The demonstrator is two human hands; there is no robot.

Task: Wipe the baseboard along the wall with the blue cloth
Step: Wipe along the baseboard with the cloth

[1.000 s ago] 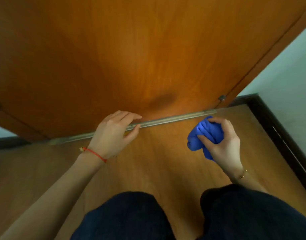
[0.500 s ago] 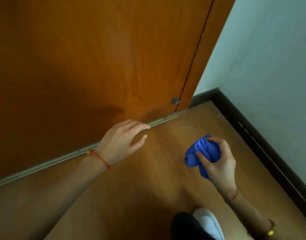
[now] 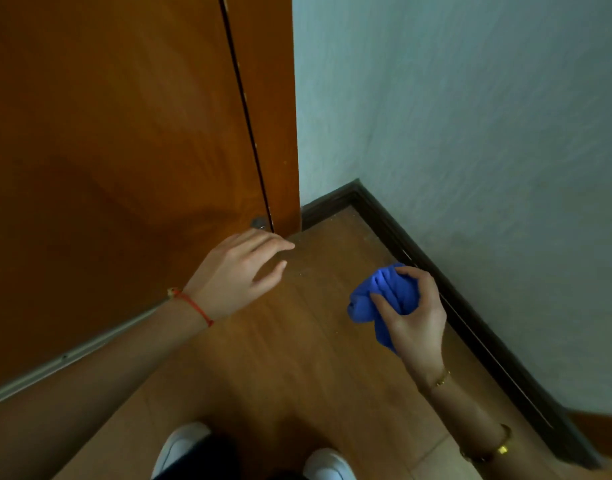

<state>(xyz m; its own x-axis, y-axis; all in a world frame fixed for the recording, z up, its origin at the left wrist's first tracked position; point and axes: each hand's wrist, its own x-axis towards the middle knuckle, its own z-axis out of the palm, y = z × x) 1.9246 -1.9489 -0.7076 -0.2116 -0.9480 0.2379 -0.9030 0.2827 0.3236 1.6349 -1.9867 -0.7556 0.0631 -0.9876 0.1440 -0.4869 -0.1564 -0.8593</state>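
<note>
Down by the corner of the room, the right hand (image 3: 413, 315) grips the bunched blue cloth (image 3: 380, 299), its fingers (image 3: 410, 271) curled closed over the top and the thumb pressed into the front. The wad hangs above the wooden floor (image 3: 280, 358), just beside the dark baseboard (image 3: 470, 317) but, as far as can be seen, not touching it. That baseboard runs its long axis from the corner near the door frame (image 3: 269, 133) toward the lower right, along the pale wall (image 3: 488, 150). The left hand (image 3: 238, 271) is open, empty, fingers spread, reaching toward the bottom of the orange door (image 3: 107, 150). White shoes (image 3: 179, 448) show below.
</note>
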